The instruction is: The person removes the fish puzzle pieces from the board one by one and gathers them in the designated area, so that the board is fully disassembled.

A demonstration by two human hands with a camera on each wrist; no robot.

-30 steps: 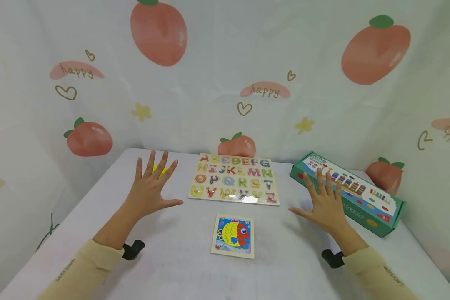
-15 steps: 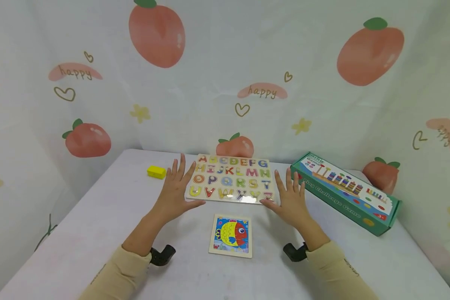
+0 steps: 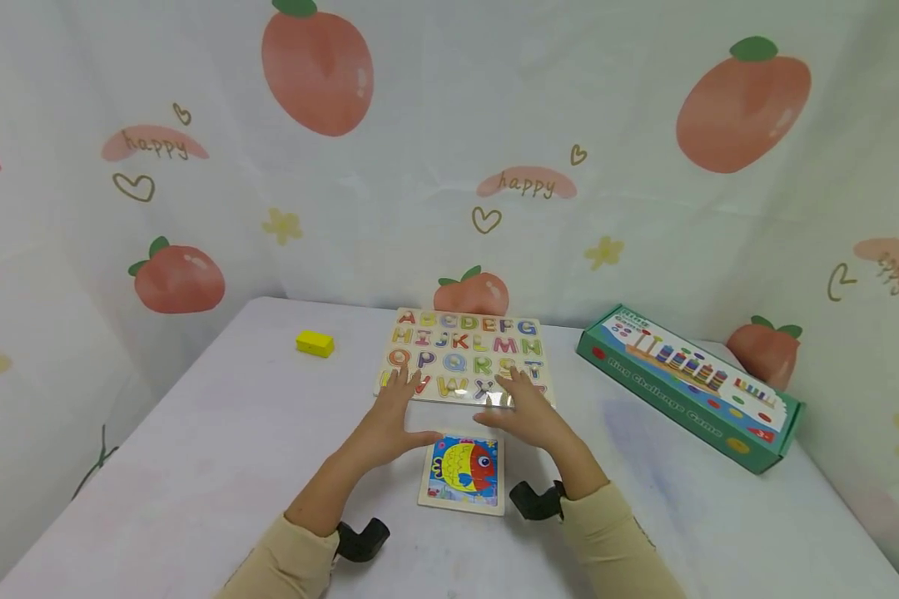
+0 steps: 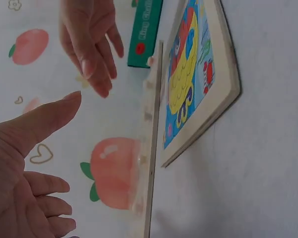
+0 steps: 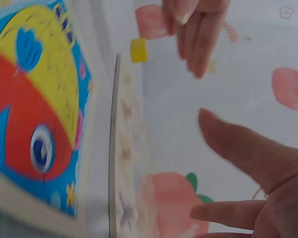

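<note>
A small wood-framed fish puzzle [image 3: 463, 476] lies flat on the white table, its fish yellow and red on a blue ground. My left hand [image 3: 384, 426] hovers at its upper left, fingers spread and thumb reaching over the far left corner. Opposite it, my right hand [image 3: 526, 413] is raised beyond the puzzle's upper right, thumb pointing inward. Both hands are empty, palms facing each other with a gap between. Behind them, the wooden alphabet board [image 3: 439, 349] with coloured letters is partly covered by the fingertips. The left wrist view shows the puzzle [image 4: 188, 74] below the two hands.
At the back left sits a yellow block [image 3: 315, 344]. A long green Ring Challenge Game box [image 3: 689, 387] lies slanted at the right. A white cloth printed with peaches hangs behind the table [image 3: 195, 466].
Both hands have moved inward and lower, from wide apart to close over the far side of the fish puzzle. The yellow block, at first behind the left hand, now shows fully.
</note>
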